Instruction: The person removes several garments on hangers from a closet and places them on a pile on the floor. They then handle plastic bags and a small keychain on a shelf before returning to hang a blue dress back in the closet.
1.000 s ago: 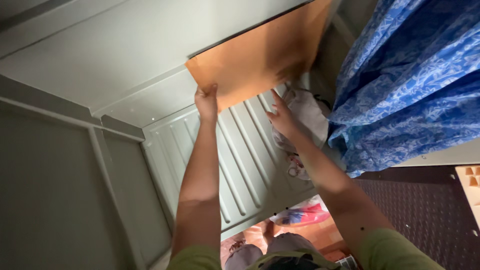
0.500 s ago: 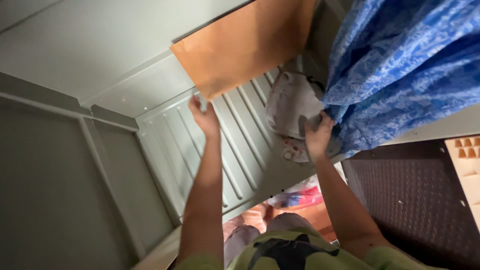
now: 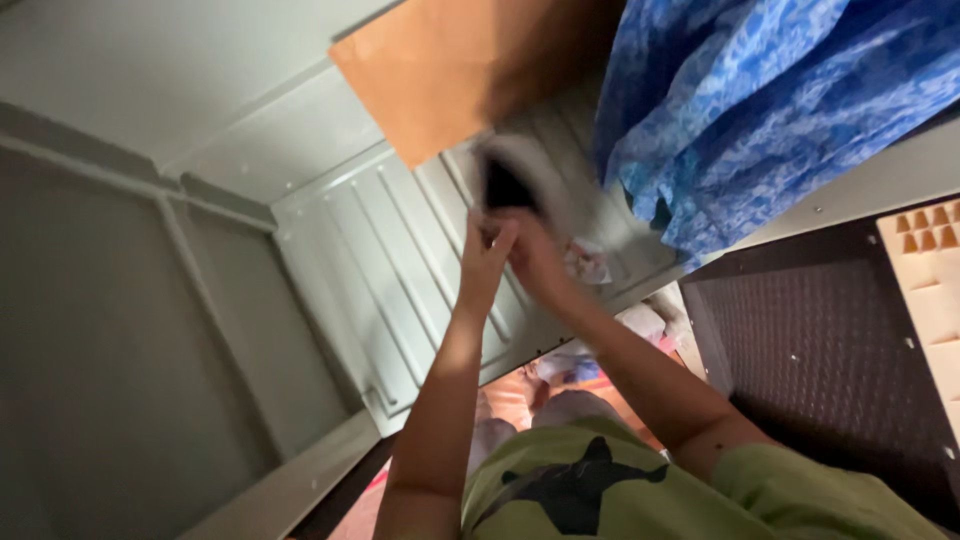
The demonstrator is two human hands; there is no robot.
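1. I am holding both my hands up together in front of me, inside a pale grey-green cabinet (image 3: pixel 200 330) with a ribbed panel (image 3: pixel 400 260).
2. My left hand (image 3: pixel 487 262) is reaching up with its fingers curled onto the lower edge of a blurred whitish cloth bundle (image 3: pixel 520 170) with a dark patch in it.
3. My right hand (image 3: pixel 533 252) is sitting just beside the left, touching it, with its fingers closed on the same bundle from the right side; motion blur is smearing the exact grip, so I cannot tell how tightly either hand is closing.
4. The bundle is hanging just above my knuckles, in front of the ribbed panel and just below the corner of a flat orange-brown board (image 3: pixel 440 70).
5. A blue patterned cloth (image 3: pixel 760 110) is hanging to the right of the bundle, near it, though I cannot tell whether they are touching.
6. A small pale scrap of fabric (image 3: pixel 585 262) is lying just right of my right hand on the cabinet's edge.
7. A dark textured mat (image 3: pixel 820 370) is lying at the far right, with a tan moulded tray (image 3: pixel 925 270) beside it.
8. My green shirt (image 3: pixel 640 490) is filling the bottom of the view.
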